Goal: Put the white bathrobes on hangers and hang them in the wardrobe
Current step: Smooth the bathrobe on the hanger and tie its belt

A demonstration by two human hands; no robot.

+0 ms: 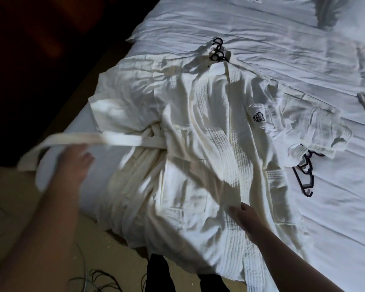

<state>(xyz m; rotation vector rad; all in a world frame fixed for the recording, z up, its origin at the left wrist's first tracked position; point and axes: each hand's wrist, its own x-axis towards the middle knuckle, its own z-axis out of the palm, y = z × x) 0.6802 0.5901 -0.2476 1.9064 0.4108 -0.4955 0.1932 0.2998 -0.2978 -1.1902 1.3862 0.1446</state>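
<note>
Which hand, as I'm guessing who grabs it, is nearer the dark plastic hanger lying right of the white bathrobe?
Right. The right hand rests on the white bathrobe, below-left of the dark plastic hanger; the left hand is far left.

We are counting two hands, the left hand [76,163] and the right hand [243,218], and two white robes: a spread bathrobe [198,133] lying between and beyond the hands, and a crumpled bathrobe [316,127] farther off past the right hand. We are seeing one belt [122,139] running over the left hand and one logo [259,117] beyond the right hand. We are making out a cluster of hanger hooks [217,50] well beyond both hands, at least three though the exact number is unclear, plus one dark hanger [303,175] out past the right hand.
</note>
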